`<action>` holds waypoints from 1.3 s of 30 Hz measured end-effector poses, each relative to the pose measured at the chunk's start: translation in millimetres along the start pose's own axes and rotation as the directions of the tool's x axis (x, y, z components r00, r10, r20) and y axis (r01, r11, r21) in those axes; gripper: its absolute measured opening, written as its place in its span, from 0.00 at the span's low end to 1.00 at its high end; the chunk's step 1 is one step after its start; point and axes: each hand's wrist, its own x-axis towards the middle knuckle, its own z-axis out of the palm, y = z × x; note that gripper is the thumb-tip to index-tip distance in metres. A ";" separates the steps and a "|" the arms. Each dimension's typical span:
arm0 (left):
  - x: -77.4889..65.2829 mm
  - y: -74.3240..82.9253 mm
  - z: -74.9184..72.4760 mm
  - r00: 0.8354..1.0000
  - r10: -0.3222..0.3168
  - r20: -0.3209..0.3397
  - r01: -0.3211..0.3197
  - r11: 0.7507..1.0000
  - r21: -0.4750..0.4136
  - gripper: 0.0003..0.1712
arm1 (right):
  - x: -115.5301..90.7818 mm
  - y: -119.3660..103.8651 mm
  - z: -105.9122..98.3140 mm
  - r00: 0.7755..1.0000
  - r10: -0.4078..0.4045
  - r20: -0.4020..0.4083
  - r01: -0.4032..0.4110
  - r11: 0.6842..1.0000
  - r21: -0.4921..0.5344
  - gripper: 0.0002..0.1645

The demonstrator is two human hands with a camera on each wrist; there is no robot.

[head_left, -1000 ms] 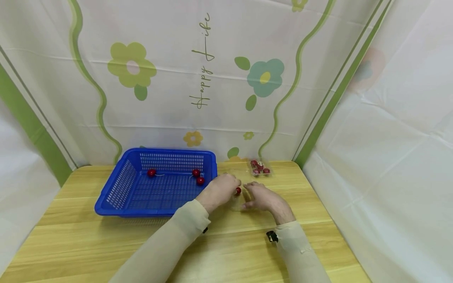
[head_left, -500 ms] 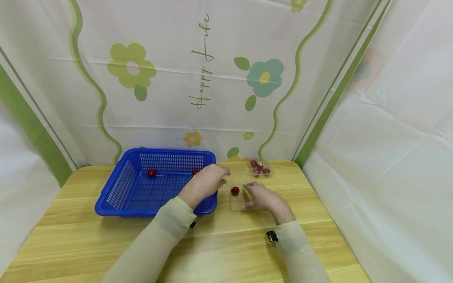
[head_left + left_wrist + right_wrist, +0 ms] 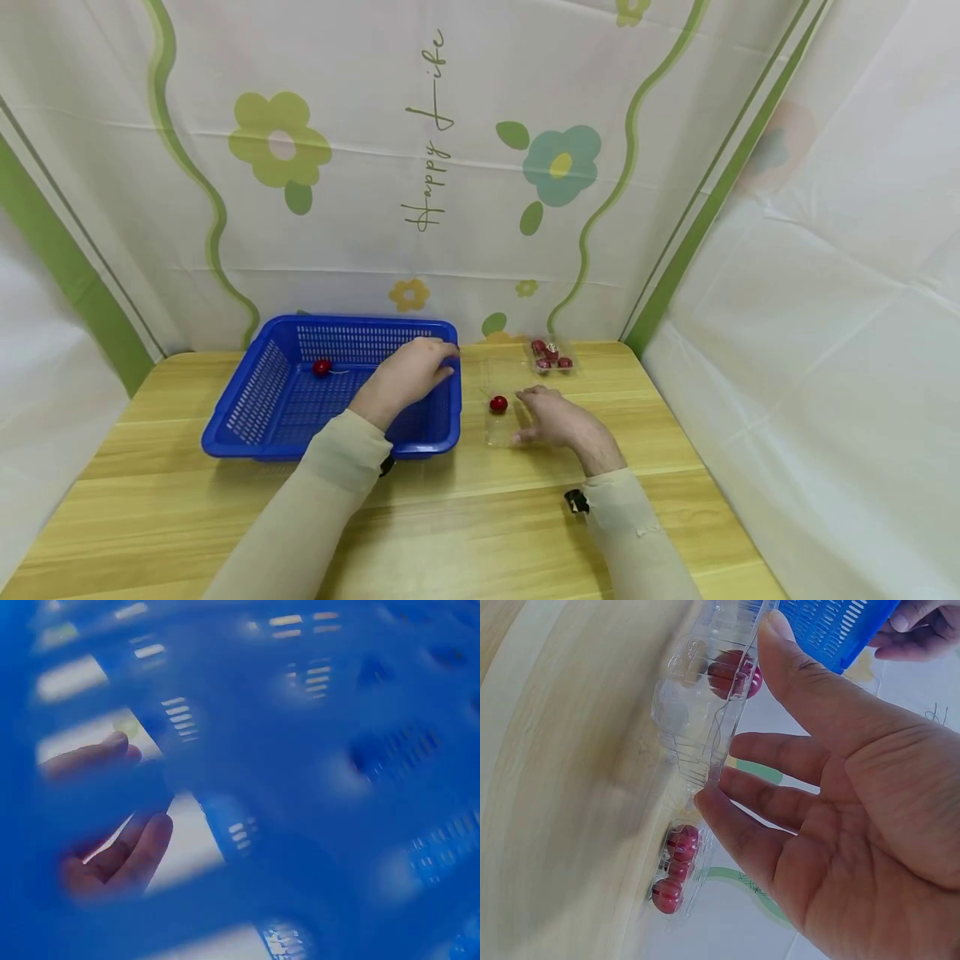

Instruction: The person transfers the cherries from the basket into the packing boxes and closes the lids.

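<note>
My left hand (image 3: 405,377) hovers over the right part of the blue plastic basket (image 3: 360,340), fingers loosely bent with nothing visible between them. Through blurred basket slots, the left wrist view shows its fingers (image 3: 139,851). A red cherry (image 3: 322,367) with a pale stem lies in the basket; the basket's right side is partly hidden by my hand. My right hand (image 3: 558,417) holds a clear plastic box (image 3: 497,433) by its edge, thumb and fingertips spread along it. One cherry (image 3: 498,404) sits in that box, seen also as a cherry (image 3: 733,674) in the right wrist view.
Behind my right hand stands another clear box with several cherries (image 3: 552,357), near the table's back edge. A printed curtain (image 3: 360,225) hangs behind the wooden table (image 3: 480,525), with white cloth (image 3: 825,350) along the right side.
My left hand has moved left from the clear box to above the basket, covering the two cherries seen there earlier. The right hand has stayed at the box, where one cherry remains visible.
</note>
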 end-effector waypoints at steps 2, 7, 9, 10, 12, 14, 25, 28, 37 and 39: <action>0.2 -4.6 0.6 1.000 -0.023 0.002 0.023 1.000 -0.004 0.18 | -0.5 -0.4 -0.4 1.000 -0.003 -0.001 0.003 1.000 -0.004 0.55; 1.6 -12.9 3.8 0.997 -0.070 0.017 0.070 0.997 -0.023 0.18 | -1.7 -1.5 -1.6 1.000 -0.005 0.002 0.005 1.000 -0.002 0.55; 2.4 -14.6 5.1 0.997 -0.078 0.028 0.079 0.996 -0.030 0.18 | -2.0 -1.6 -1.9 1.000 -0.005 0.002 0.005 1.000 0.002 0.55; 2.6 -15.1 5.7 0.996 -0.083 0.034 0.084 0.996 -0.032 0.18 | -1.5 -1.2 -1.7 1.000 -0.005 0.002 0.005 1.000 0.004 0.55; 2.6 -16.1 7.2 0.995 -0.090 0.048 0.092 0.995 -0.035 0.18 | -1.5 -0.7 -1.5 1.000 -0.006 0.000 0.006 1.000 0.006 0.55; 2.2 -17.1 8.9 0.993 -0.097 0.060 0.099 0.994 -0.034 0.19 | -1.0 -0.1 -1.1 1.000 -0.007 -0.001 0.007 1.000 0.006 0.55; 5.6 -23.8 13.6 0.987 -0.129 0.095 0.134 0.990 -0.045 0.19 | -0.2 -0.1 -0.8 1.000 -0.008 -0.001 0.008 1.000 -0.005 0.55; 9.1 -27.1 14.1 0.982 -0.151 0.110 0.158 0.986 -0.059 0.19 | -1.0 -1.0 -1.0 1.000 -0.008 0.001 0.008 1.000 -0.001 0.55; 16.8 -33.5 9.7 0.959 -0.224 0.171 0.241 0.967 -0.085 0.21 | -1.9 -2.1 -0.9 1.000 -0.007 -0.001 0.007 1.000 -0.004 0.54; 20.0 -37.1 11.3 0.955 -0.230 0.186 0.249 0.965 -0.087 0.21 | -2.0 -2.2 -0.9 1.000 -0.007 0.000 0.007 1.000 -0.003 0.54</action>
